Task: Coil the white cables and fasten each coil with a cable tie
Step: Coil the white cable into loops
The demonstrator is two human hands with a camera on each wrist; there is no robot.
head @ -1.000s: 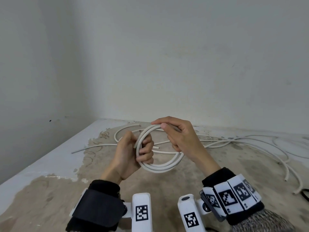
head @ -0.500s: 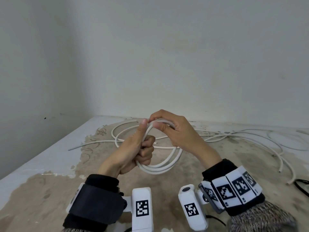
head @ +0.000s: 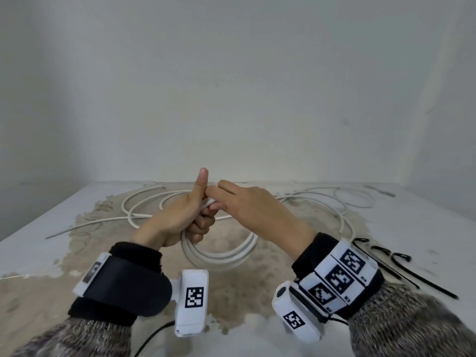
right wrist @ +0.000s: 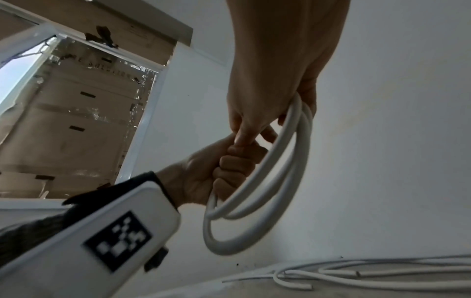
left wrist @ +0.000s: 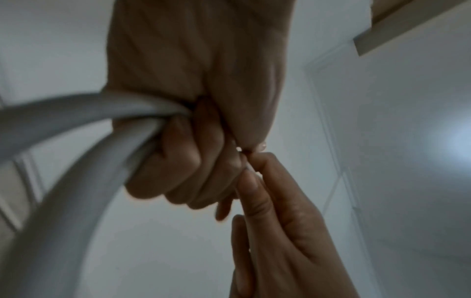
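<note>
A white cable coil (head: 219, 257) of a few loops hangs above the table between both hands. My left hand (head: 180, 217) grips its left side in a fist, thumb pointing straight up. My right hand (head: 247, 204) meets it at the top of the coil, fingertips against the left thumb and pinching the cable there. From the left wrist, the coil (left wrist: 63, 113) runs into the left fist (left wrist: 193, 141), and the right hand's fingers (left wrist: 275, 211) touch that fist. From the right wrist, the coil (right wrist: 254, 201) loops from the left hand (right wrist: 224, 167) up past the right hand (right wrist: 267, 90).
Loose white cables (head: 334, 199) sprawl over the far half of the stained table (head: 38, 228), also visible as loose cables (right wrist: 356, 272) low in the right wrist view. Several black cable ties (head: 381, 256) lie on the table right of my right wrist. A wall stands close behind.
The right hand has brought the last loop down onto the top of the coil beside the left hand. The left thumb has lifted off the coil and now points up.
</note>
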